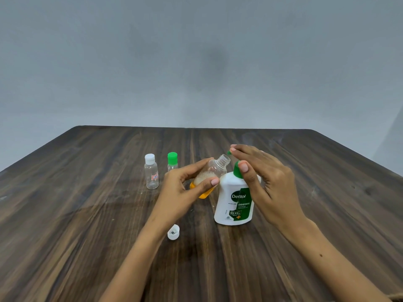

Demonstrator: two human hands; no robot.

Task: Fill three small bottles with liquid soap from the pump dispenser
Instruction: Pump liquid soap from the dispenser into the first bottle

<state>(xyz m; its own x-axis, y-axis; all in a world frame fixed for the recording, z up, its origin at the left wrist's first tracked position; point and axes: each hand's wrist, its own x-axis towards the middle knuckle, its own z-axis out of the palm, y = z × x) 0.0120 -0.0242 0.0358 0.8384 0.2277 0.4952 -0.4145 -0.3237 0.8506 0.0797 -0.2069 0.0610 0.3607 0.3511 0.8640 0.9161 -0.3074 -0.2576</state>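
Observation:
My left hand (185, 188) grips a small clear bottle (212, 171), uncapped and tilted, with orange soap in its lower end. Its open mouth points up to the right, just under the green pump nozzle. My right hand (265, 177) lies over the pump head of the white Dettol dispenser (235, 203), fingers straight, thumb against the green collar. A clear bottle with a white cap (151, 172) and a clear bottle with a green cap (172, 161) stand upright at the left. A loose white cap (173, 232) lies on the table near my left forearm.
The dark wooden table (87, 214) spreads to all sides, its far edge against a plain grey wall. The two capped bottles stand close together just left of my left hand.

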